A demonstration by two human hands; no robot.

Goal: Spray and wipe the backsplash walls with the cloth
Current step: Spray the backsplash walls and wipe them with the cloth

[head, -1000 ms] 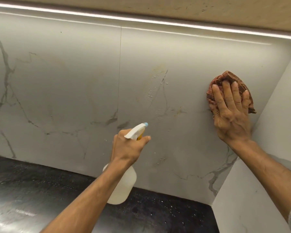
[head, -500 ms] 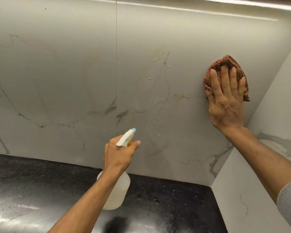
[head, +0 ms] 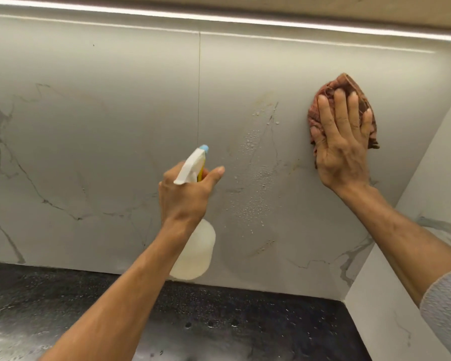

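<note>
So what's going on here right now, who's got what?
A person is cleaning the marble-look backsplash above a dark countertop. The left hand grips a white spray bottle, its nozzle aimed at the wall. The right hand presses a reddish-brown cloth flat against the wall near the right corner. Spray droplets sit on the wall between the hands, not yet wiped.

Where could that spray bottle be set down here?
The counter shows bare either side of the left forearm, up to the corner. Crowded: the wall between the bottle in the left hand and the cloth under the right hand.
</note>
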